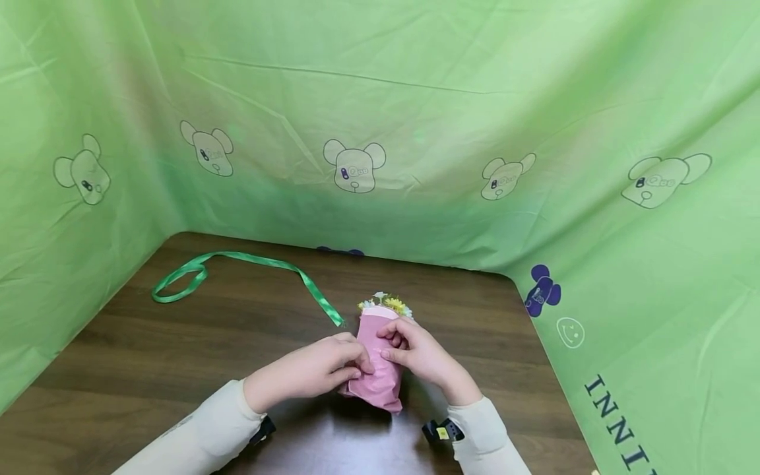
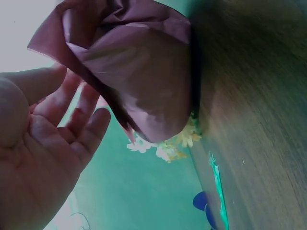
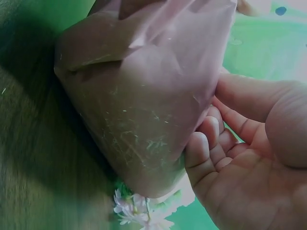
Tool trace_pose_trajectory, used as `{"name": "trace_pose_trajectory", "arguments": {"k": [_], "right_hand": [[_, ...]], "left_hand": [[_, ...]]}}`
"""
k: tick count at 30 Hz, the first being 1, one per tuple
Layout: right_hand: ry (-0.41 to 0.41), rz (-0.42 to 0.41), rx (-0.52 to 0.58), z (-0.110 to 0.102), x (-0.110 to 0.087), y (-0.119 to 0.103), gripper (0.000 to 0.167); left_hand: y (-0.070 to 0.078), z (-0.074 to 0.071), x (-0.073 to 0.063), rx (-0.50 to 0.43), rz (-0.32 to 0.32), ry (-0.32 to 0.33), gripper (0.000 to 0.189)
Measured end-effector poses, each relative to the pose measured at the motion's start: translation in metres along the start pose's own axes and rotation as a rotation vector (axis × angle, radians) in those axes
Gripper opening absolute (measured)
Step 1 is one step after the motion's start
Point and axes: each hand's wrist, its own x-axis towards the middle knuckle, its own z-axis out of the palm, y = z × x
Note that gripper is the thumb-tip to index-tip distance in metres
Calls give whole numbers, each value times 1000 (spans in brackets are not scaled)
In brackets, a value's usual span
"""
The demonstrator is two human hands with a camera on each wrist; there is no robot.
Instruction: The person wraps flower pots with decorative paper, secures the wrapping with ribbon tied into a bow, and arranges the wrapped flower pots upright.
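Observation:
A small bouquet lies on the table, wrapped in pink wrapping paper [image 1: 380, 389]. Its yellow and white flowers [image 1: 394, 305] poke out at the far end. My left hand [image 1: 323, 366] pinches the paper's loose edge between thumb and fingers on the left side; the left wrist view shows that edge of the wrapping paper [image 2: 153, 81] folded over. On the upper right side, my right hand [image 1: 424, 353] holds the wrap with curled fingers and thumb. Creases cross the paper [image 3: 139, 110] in the right wrist view. The stems are hidden inside.
A green ribbon [image 1: 255, 258] lies looped at the table's back left, its frayed end near the bouquet. Green cloth [image 1: 356, 99] printed with bear heads hangs around the brown wooden table [image 1: 237, 330] at the back and sides.

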Motion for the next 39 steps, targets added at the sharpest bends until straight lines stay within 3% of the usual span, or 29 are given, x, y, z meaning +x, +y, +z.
{"name": "trace_pose_trajectory", "arguments": {"k": [8, 15, 23, 25, 29, 34, 36, 39], "right_hand": [[1, -5, 22, -4, -3, 5, 26], [-13, 34, 21, -8, -6, 5, 25], [31, 87, -75, -10, -7, -4, 13], [75, 130, -123, -8, -6, -8, 8], [158, 209, -205, -2, -1, -17, 14], [201, 231, -293, 3, 2, -18, 22], [209, 237, -311, 4, 2, -17, 23], [219, 241, -309, 4, 2, -17, 24]], "left_hand": [[0, 4, 7, 113, 95, 35, 14], [-1, 9, 12, 172, 251, 78, 14], [2, 14, 17, 245, 328, 84, 11], [3, 15, 18, 262, 333, 83, 10], [6, 17, 22, 292, 341, 68, 11], [10, 18, 26, 311, 354, 59, 11], [11, 19, 27, 295, 319, 73, 10], [11, 20, 29, 257, 164, 163, 8]]}}
